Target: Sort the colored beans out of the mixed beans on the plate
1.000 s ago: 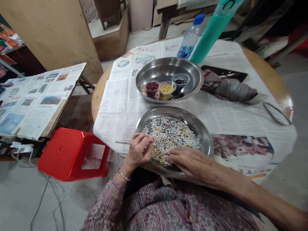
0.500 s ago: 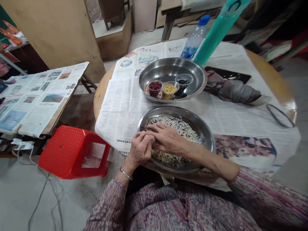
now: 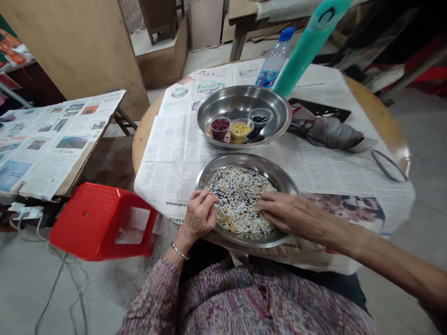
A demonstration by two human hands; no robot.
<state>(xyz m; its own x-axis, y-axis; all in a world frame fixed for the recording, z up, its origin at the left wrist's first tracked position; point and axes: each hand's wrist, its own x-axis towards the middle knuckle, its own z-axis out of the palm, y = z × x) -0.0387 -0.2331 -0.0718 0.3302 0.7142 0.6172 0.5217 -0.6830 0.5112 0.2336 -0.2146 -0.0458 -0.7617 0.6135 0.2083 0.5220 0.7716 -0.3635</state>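
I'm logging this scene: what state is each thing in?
Near bowl: holding mixed grains
Left hand: curled, at near bowl's rim
Right hand: curled, at the grains
Far bowl: holding three cups
Cups: holding red, yellow or black contents
Bottle: standing, capped
Newspaper: spread over table
Stool: upright

The head view looks forward and down from above the wearer's patterned shirt (image 3: 237,300), which fills the bottom centre at close range; the tabletop (image 3: 144,137) spans mid-frame and a wooden panel (image 3: 80,42) stands farther off, upper left.
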